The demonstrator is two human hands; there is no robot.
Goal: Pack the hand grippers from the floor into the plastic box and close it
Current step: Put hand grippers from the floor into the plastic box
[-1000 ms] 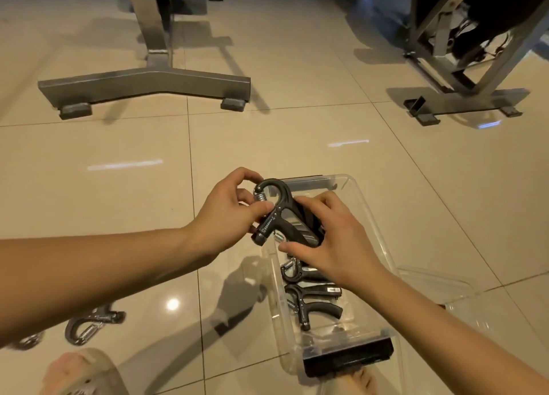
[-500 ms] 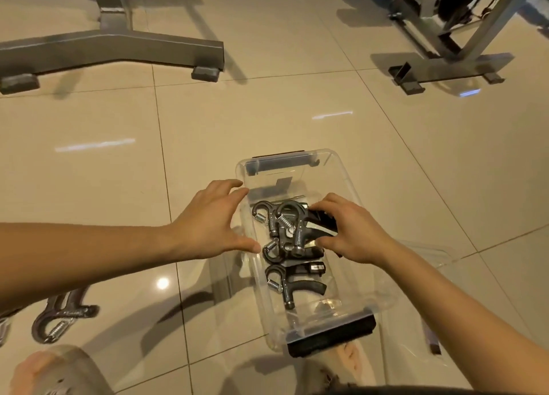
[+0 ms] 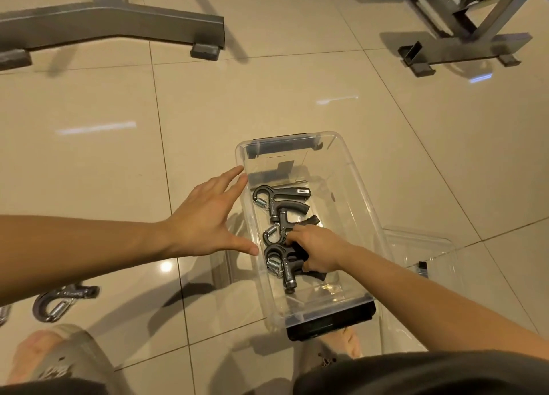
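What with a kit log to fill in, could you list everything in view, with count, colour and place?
plastic box: one, clear with black end latches, open, on the floor at centre
hand grippers in box: at least three, dark grey with silver springs, in a row
hand grippers on floor: one whole and one cut off by the left edge, dark grey, lower left
lid: one, clear, on the floor right of the box
metal frames: two, grey, top left and top right
floor: glossy beige tiles
left hand: fingers spread, at the box's left wall
right hand: inside the box, gripping the nearest gripper
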